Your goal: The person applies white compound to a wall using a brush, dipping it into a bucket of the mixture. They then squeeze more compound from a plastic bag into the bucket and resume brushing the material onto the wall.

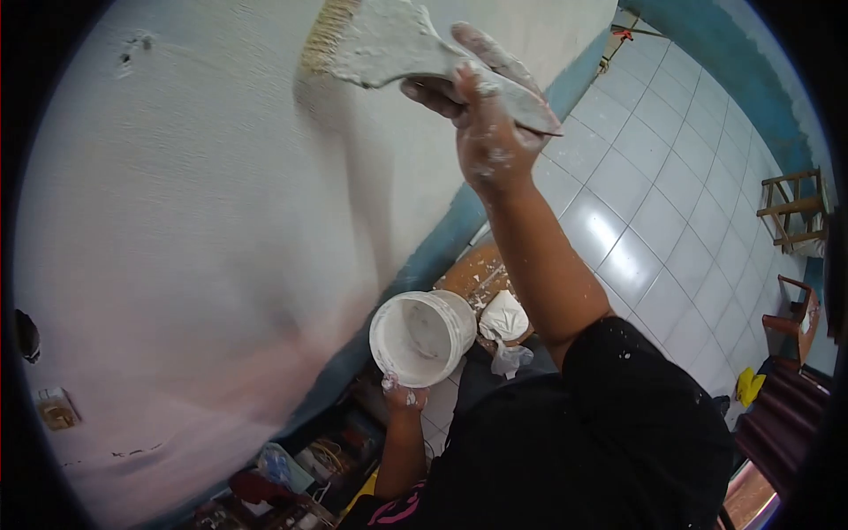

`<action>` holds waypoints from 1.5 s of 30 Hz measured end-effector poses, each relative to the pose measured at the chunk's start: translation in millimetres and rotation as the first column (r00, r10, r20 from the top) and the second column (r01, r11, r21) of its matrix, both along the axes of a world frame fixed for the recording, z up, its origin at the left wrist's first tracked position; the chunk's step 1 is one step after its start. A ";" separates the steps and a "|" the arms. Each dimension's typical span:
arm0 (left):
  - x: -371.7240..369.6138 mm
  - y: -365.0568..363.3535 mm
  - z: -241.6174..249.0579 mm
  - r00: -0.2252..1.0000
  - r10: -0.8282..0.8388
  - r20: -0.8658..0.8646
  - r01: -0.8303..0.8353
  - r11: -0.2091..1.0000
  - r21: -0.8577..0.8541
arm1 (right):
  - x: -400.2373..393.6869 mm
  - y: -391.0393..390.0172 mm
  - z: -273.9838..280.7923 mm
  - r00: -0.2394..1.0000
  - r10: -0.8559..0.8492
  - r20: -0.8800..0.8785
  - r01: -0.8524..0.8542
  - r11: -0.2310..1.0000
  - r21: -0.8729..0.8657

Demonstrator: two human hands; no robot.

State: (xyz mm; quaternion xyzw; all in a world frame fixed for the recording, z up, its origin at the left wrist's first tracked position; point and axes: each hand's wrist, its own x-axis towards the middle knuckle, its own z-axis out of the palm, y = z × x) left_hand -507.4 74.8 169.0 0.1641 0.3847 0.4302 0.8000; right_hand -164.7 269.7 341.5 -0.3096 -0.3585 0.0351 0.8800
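Note:
My right hand (495,132), smeared with white paint, is wrapped round the handle of a wide paintbrush (397,44). White paint coats the brush head, and its yellowish bristles (329,35) are against the pale wall (212,177) at the top of the view. Lower down, my left hand (404,395) grips the near rim of a white bucket (459,329). The bucket is tilted so that its mouth faces me, with whitish paint inside. Paint spots mark the fingers of this hand too.
Beside the bucket, a white plastic bag (505,316) lies on a paint-spattered brown surface (473,276). A blue band (349,367) runs along the wall's foot. Stools (795,208), a chair (799,322) and a yellow cloth (750,386) stand right on the tiled floor (645,194). Clutter (283,473) fills the lower left.

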 end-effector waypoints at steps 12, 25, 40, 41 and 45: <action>30.4 -29.0 14.6 0.974 0.227 0.012 -0.227 0.973 0.035 | -30.9 8.5 -117.8 0.749 0.328 -0.576 -0.540 0.806 -0.243; 39.2 -59.8 -13.7 0.943 0.333 0.026 -0.328 0.937 -0.121 | -16.9 -9.8 -179.5 0.575 0.103 -0.812 -0.657 0.649 -0.383; 156.5 -6.4 51.0 0.971 0.149 0.187 -0.159 0.986 0.043 | 67.0 23.4 -164.1 0.658 0.275 -0.701 -0.599 0.755 -0.266; 168.6 0.1 53.7 0.973 0.138 0.184 -0.152 0.986 0.062 | 84.2 31.5 -154.3 0.656 0.304 -0.691 -0.631 0.722 -0.282; 201.1 17.2 45.7 0.964 0.263 -0.031 -0.260 0.963 0.068 | 148.2 37.3 -35.7 0.653 0.471 -0.593 -0.652 0.748 -0.124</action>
